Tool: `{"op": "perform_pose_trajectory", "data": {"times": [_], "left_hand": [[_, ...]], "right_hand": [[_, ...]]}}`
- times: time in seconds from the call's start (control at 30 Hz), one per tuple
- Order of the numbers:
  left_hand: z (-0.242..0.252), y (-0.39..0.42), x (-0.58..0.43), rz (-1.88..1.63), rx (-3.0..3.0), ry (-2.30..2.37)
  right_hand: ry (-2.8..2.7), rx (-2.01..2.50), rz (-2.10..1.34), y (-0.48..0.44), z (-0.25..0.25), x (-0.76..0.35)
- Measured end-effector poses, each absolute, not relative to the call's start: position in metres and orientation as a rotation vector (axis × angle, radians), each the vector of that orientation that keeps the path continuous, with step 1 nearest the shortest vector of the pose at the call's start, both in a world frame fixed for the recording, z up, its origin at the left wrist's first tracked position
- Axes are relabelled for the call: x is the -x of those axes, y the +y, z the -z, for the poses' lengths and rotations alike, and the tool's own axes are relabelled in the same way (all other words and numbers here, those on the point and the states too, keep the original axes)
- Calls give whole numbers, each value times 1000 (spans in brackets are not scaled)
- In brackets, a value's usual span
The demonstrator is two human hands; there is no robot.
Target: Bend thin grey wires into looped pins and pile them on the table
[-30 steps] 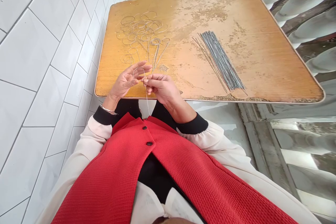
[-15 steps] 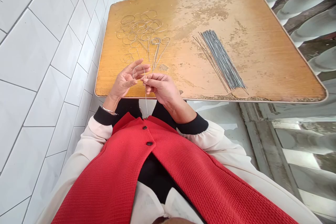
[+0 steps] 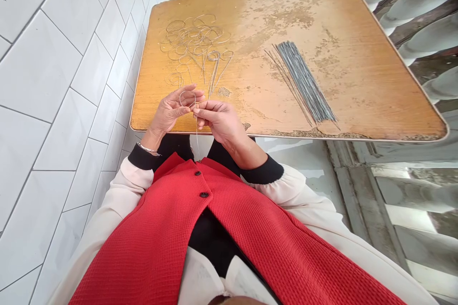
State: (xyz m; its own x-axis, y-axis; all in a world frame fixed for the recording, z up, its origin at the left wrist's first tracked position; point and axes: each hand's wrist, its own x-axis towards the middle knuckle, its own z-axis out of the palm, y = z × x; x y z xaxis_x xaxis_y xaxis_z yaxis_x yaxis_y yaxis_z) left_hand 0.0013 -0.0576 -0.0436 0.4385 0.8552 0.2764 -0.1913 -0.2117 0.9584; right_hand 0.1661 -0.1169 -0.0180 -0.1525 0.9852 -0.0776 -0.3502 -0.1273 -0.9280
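L hand (image 3: 171, 112) half open, 1 wire loop (image 3: 186, 99) at its fingers; from here I can't tell if it grips. R hand (image 3: 218, 121) just beside it, fingertips pinched on that loop's stem, thin tail hanging down past near edge of worktop (image 3: 375, 105). On worktop I see 1 tangled heap of looped wires (image 3: 193, 43), too many to count, and, well to the R, 1 bundle of straight wires (image 3: 304, 78) w/ a few strays alongside.

White tiled wall (image 3: 53, 105), worn orange wooden tabletop with peeling veneer (image 3: 358, 81), glass louvre window (image 3: 411, 0), daylight through the slats
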Motion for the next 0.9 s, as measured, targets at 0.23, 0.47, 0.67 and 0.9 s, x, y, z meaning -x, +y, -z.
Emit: {"op": "perform_pose_trajectory", "data": {"times": [0.23, 0.47, 0.67, 0.9], "left_hand": [[49, -55, 0, -1045, -1509, 463], [46, -55, 4, -1045, -1542, 511], [53, -57, 9, -1174, -1509, 752], [54, -68, 1, -1360, -1755, 944]], "right_hand": [[-988, 943, -1521, -114, 17, -166], [-1045, 976, -1445, -109, 18, -165], [-1003, 962, -1405, -104, 22, -164], [-974, 942, -1395, -104, 20, -166]]}}
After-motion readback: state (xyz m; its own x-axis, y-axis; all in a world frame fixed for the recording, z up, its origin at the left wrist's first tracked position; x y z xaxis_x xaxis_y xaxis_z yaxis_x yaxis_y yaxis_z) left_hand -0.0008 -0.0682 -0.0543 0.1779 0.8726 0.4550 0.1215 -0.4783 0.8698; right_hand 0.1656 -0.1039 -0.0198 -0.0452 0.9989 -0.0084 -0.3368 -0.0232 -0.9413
